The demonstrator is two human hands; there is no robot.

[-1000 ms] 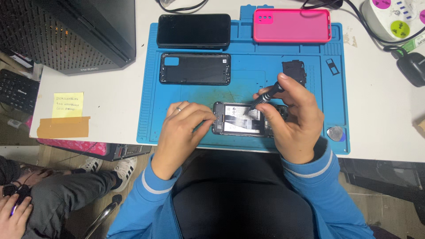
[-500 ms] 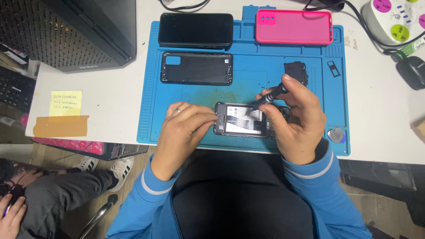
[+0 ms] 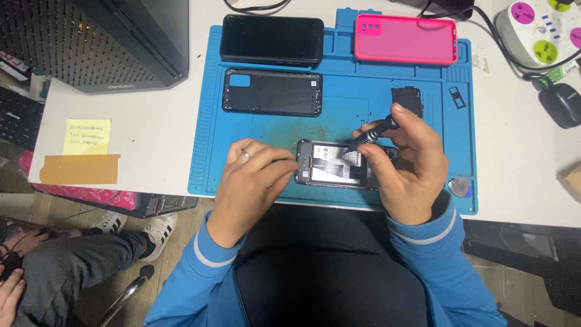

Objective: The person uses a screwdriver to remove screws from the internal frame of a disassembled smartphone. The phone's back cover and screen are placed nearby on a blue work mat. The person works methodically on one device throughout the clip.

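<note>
An opened phone (image 3: 334, 165) with its battery showing lies on a blue work mat (image 3: 212, 121) near the front edge. My left hand (image 3: 251, 178) presses on the phone's left end and steadies it. My right hand (image 3: 405, 166) holds a black screwdriver (image 3: 372, 133), tip angled down onto the phone's upper middle. A black back cover (image 3: 272, 92) lies on the mat behind the phone. A small black inner cover piece (image 3: 407, 98) rests just beyond my right hand.
A black phone (image 3: 272, 39) and a pink phone case (image 3: 405, 39) lie at the mat's far edge. A computer tower (image 3: 103, 42) stands left. A white power strip (image 3: 544, 33) and black mouse (image 3: 560, 104) sit right. Another person's leg (image 3: 72, 266) is at lower left.
Both hands keep their hold on the phone and screwdriver; the screwdriver tip has shifted slightly over the phone.
</note>
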